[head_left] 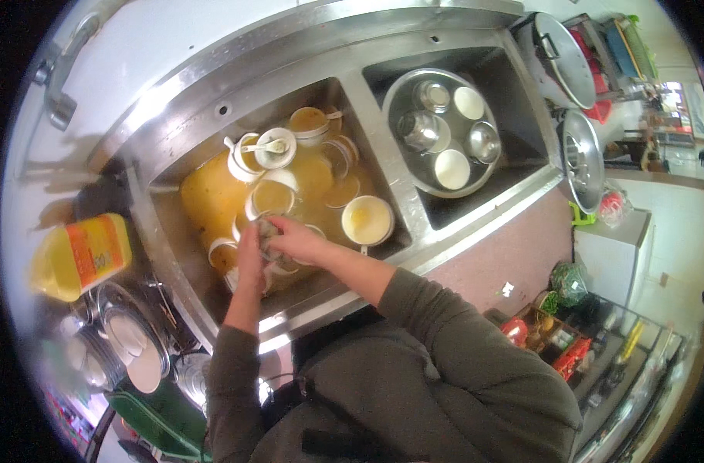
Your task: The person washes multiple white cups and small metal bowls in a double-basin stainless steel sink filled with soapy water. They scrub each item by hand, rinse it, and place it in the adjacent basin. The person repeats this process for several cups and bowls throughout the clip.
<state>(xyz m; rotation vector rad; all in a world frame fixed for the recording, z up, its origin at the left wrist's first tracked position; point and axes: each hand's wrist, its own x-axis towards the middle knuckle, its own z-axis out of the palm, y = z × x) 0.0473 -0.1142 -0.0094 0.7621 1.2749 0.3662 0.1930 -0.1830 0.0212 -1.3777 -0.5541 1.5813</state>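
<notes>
Over the near part of the left sink basin, my left hand and my right hand come together. Both are closed around a small greyish thing, mostly covered by my fingers; its kind I cannot make out. Cloudy yellow-brown water with white bowls surrounds them. Just beyond my hands is a half-sunk white bowl. Farther back, a small white bowl carries a white spoon. To the right of my hands floats a white handled bowl with yellowish liquid inside.
The right basin holds a large steel bowl with white bowls and metal cups in water. Left of the sink stand a yellow jug and stacked plates. A faucet juts from the wall. A large pot stands at right.
</notes>
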